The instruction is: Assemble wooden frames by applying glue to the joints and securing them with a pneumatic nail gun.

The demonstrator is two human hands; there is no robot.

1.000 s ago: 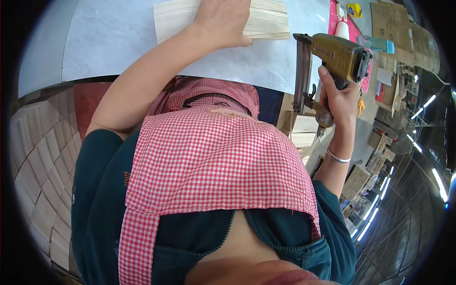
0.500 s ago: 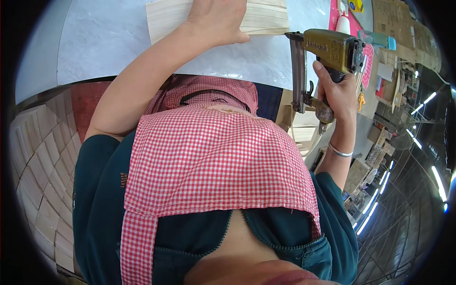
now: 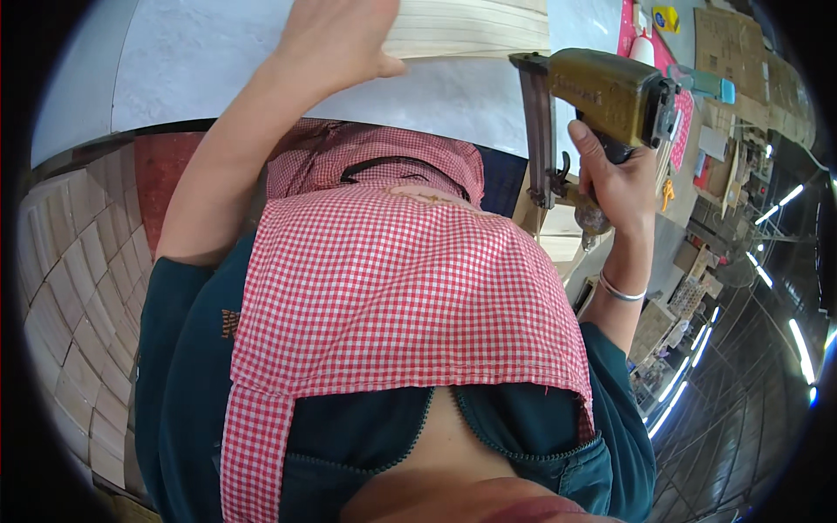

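Observation:
My right hand (image 3: 617, 181) is wrapped round the handle of an air nail gun (image 3: 602, 91) with a worn gold-brown body and a long dark magazine. The gun's nose, at its upper left, is beside the near right end of a pale wooden board (image 3: 471, 28). That board rests on a whitish tabletop (image 3: 200, 74) and runs out of the picture at the top. My left hand (image 3: 340, 39) is over the board's left end, thumb stretched out to the side. Its fingertips are cut off by the upper edge, so I cannot tell how firmly it touches the wood.
Pale wood pieces (image 3: 83, 270) are stacked at the left, below table height. Right of the board lie a pink cloth (image 3: 682, 131), a white bottle (image 3: 643, 50), a yellow packet (image 3: 666, 19) and a clear container with a blue-green end (image 3: 725, 90). Cardboard (image 3: 732, 52) stands farther right.
My left hand has shifted left and up along the board, with a blur of motion. The nail gun has swung slightly left and down, still in my right hand. The whole view has shifted a little.

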